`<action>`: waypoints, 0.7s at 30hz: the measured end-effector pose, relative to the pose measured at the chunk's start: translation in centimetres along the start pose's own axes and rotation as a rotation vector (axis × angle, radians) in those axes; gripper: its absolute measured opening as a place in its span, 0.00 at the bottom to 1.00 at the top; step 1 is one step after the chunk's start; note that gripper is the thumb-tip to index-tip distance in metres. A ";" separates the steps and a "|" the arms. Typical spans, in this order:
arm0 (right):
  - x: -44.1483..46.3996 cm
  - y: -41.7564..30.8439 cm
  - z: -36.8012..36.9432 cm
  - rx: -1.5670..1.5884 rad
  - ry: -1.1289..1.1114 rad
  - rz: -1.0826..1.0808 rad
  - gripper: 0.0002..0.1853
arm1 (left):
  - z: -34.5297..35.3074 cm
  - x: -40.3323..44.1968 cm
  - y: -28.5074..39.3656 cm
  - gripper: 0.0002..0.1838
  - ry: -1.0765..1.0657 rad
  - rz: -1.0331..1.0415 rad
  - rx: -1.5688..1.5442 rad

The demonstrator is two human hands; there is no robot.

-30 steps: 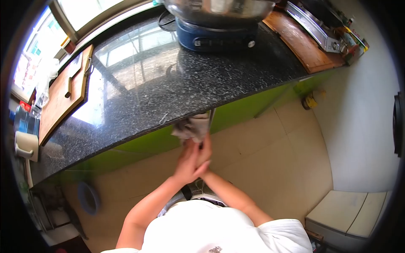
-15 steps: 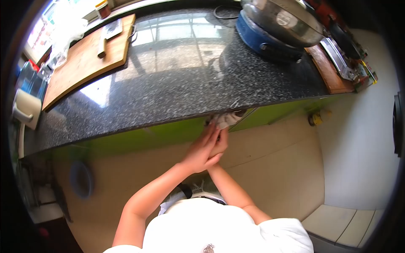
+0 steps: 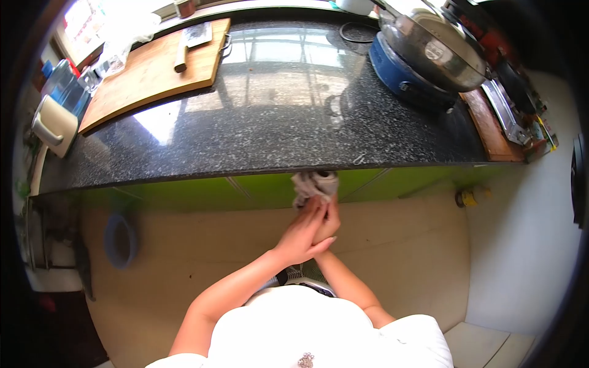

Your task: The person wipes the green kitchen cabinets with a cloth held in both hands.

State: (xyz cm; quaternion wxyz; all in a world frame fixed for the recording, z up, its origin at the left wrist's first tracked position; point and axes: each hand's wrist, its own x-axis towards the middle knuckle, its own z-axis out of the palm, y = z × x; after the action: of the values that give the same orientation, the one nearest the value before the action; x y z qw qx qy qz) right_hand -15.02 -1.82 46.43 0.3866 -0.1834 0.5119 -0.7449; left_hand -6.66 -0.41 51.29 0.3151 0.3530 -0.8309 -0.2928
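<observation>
A crumpled greyish cloth (image 3: 314, 186) hangs just in front of the counter's front edge, over the green cabinet doors. My right hand (image 3: 329, 222) is closed on the cloth's lower part, partly covered by my left hand. My left hand (image 3: 300, 236) lies across the right hand, its fingers stretched together toward the cloth and its thumb over the right wrist. Its fingertips reach the cloth's lower edge.
The dark speckled counter (image 3: 257, 135) carries a cutting board (image 3: 147, 73) with a cleaver (image 3: 190, 43) on it. Right of these, a steel pan (image 3: 435, 52) rests on a blue pot (image 3: 405, 76). A blue basin (image 3: 120, 242) stands on the floor at left.
The view has shifted, so the counter items sit further right. My joined hands and the cloth have come out from the counter edge, and more of the cloth shows.
</observation>
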 end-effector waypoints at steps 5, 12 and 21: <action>5.6 -4.5 -3.9 0.007 0.162 -0.145 0.18 | 4.6 7.2 2.2 0.43 -0.210 0.221 -0.133; 4.8 -3.9 -3.9 -0.058 0.179 -0.202 0.17 | 2.9 6.2 2.6 0.46 -0.170 0.071 -0.179; -3.6 1.9 4.2 -0.286 -0.186 -0.297 0.17 | -4.8 -2.8 -0.2 0.38 0.031 -0.195 -0.035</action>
State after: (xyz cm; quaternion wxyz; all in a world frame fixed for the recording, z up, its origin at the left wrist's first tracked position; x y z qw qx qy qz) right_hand -9.16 -1.98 46.87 0.2883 -0.3776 0.5417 -0.6934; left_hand -1.54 0.37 53.31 0.3040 0.4310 -0.7825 -0.3308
